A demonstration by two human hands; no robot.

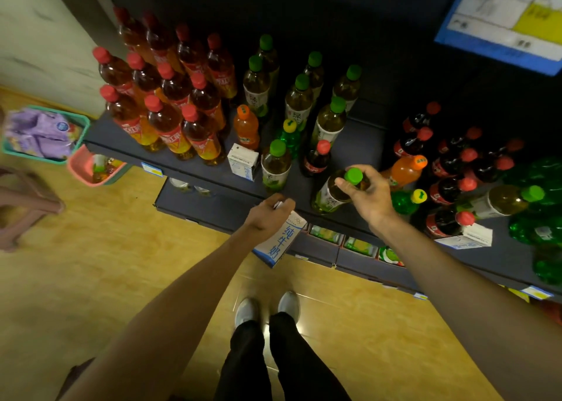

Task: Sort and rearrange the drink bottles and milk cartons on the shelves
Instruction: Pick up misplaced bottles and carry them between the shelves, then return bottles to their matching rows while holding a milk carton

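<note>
Two cola bottles (316,159) and orange soda (404,169) flank the gripped green-capped bottle (337,192).

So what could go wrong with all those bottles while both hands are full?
The right hand grips a tilted green-capped tea bottle near its cap, close to the shelf's front edge; it might slip and fall. Its arm reaches past a yellow-capped green bottle and could knock it. The left hand holds a milk carton out over the floor, where it could drop.

bare shelf (194,160) front strip at left, red-capped bottles (170,108) packed behind, cola bottles (450,169) crowding right
</note>
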